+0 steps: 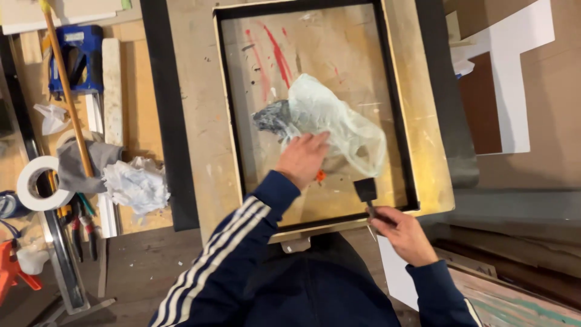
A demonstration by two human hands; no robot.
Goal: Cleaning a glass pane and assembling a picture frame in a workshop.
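While a framed glass pane (315, 115) lies flat on the workbench (193, 121), a person's left hand (301, 158) presses flat, fingers spread, on a crumpled clear plastic bag (339, 124) and a grey rag (272, 116), apparently pinning them to the glass so they wipe rather than slide. Gripped in the right hand (404, 233), a small black-bladed scraper (366, 192) meets the pane at the black frame's lower right corner, held low as if to work under residue. Red streaks (275, 54) mark the surface beneath. Tape roll (37, 183), crumpled paper (136, 184) and pliers (82, 227) sit well apart on the left.
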